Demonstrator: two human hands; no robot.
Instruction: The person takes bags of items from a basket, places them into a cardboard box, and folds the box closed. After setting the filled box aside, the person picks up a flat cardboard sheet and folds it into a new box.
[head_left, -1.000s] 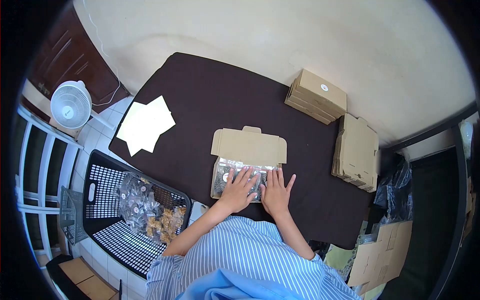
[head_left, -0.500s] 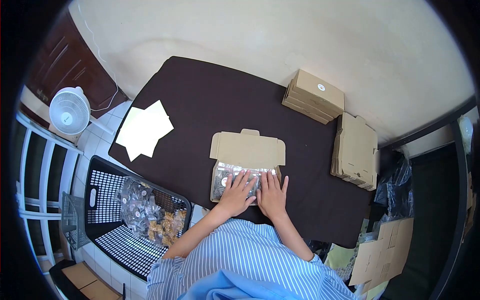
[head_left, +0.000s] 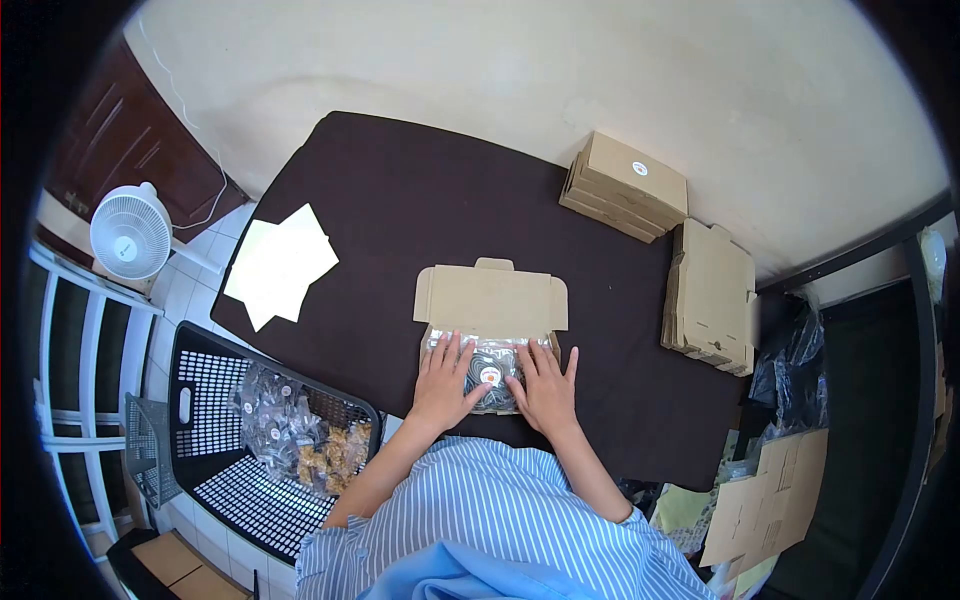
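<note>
Lower centre: left hand [head_left: 438, 398] has slid outward, baring round label [head_left: 490, 376]; its grip and right hand's [head_left: 547, 400] open, flat on bagged contents [head_left: 490, 400], holding nothing.

One wide, round-edged view looks from the person's head, forward and steeply down at the table [head_left: 430, 190], the open cardboard box [head_left: 495, 300] near its centre. The striped shirt [head_left: 500, 510] is closest, at 6 o'clock; the wall [head_left: 400, 60] stands farther off at 12.
</note>
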